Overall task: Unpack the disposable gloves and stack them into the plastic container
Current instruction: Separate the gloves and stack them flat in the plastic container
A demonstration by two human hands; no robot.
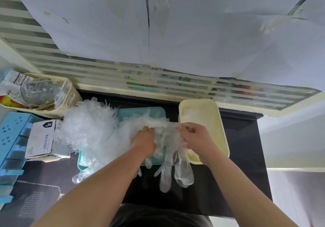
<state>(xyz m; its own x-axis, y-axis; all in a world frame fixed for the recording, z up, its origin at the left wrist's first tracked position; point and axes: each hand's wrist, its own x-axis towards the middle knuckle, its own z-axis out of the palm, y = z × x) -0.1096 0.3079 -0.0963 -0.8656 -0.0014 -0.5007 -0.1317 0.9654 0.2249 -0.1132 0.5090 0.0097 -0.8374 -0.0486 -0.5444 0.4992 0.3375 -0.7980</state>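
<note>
Left hand: grip curled down into the disposable gloves, holding a bunch of them over the middle of the dark counter. Right hand: grip pinching the far edge of the same bunch, thumb and fingers closed on the film. Glove fingers hang over the near edge of the teal tray. The main heap covers the tray's left half. The cream plastic container stands just right of the tray, under the right wrist. A glove box lies left of the heap.
</note>
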